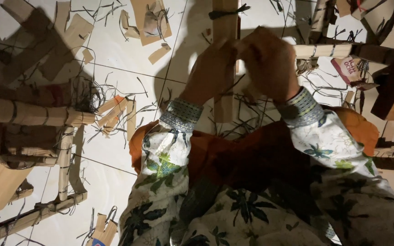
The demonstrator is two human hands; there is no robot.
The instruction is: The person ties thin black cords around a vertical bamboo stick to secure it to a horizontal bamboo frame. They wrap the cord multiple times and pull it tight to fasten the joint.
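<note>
Beyond the floral sleeves [169, 182], both hands meet on the upright cardboard strip [225, 27], its long axis running away over the tiled floor [115, 150], left hand [213, 68] and right hand [270, 61] seemingly pinching it, shadow obscuring the fingers.

White floral-print fabric sleeves [160, 182] with green and dark leaves at six o'clock; tan flat cardboard strips [46, 116] at nine o'clock; white tiled floor [115, 59]

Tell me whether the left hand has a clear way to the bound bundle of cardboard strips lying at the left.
Probably yes. The left hand is busy on the upright cardboard strip along with the right hand, but only bare floor tile with thin scraps separates it from the bundle.
</note>
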